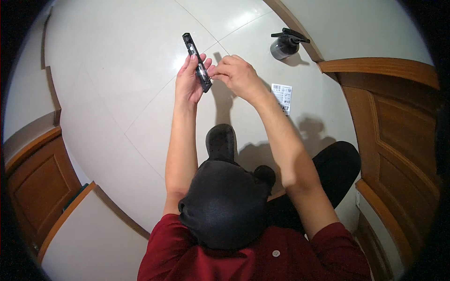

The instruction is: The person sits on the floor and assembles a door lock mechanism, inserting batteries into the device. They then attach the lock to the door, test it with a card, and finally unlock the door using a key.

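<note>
My left hand [187,83] is closed around a long, narrow black case [190,44], held up at a slant above the floor. Along the face of the case are lighter, silvery parts that look like batteries, though they are too small to be sure of. Just to its right, my right hand [241,77] has its thumb and fingers pinched together close to the lower half of the case. Whatever those fingertips hold, if anything, is hidden.
A dark spray bottle [284,47] with a black trigger head stands on the pale tiled floor [126,75], far right. Nearer lies a white printed card [282,97]. Wooden doors [403,126] flank both sides. My black-clad legs [335,171] are folded beneath me.
</note>
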Demonstrator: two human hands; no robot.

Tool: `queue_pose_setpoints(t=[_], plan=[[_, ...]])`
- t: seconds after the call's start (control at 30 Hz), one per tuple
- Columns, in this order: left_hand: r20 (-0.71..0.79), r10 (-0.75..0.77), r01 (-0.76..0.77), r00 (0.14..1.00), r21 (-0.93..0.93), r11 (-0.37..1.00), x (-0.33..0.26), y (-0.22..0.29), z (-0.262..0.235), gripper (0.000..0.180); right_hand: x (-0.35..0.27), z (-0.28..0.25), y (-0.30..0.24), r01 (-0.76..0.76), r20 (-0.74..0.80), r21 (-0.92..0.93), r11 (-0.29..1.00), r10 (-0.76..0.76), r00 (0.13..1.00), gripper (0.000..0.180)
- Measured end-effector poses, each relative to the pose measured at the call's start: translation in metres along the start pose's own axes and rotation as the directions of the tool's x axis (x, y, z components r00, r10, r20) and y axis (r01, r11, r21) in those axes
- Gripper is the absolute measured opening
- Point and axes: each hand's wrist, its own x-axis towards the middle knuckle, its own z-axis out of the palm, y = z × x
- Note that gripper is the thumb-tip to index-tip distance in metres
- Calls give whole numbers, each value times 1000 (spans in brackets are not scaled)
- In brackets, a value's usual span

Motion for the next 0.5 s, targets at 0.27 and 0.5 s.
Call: queue_pose_setpoints(t=[0.27,0.5], plan=[[6,-27,28,1000,-40,999,3,1,2,22,-3,3,-10,-44,4,54,998,44,999,9],[3,-48,46,999,-330,943,23,-7,-16,18,-16,20,-19,-6,-289,-18,1000,0,957,10]])
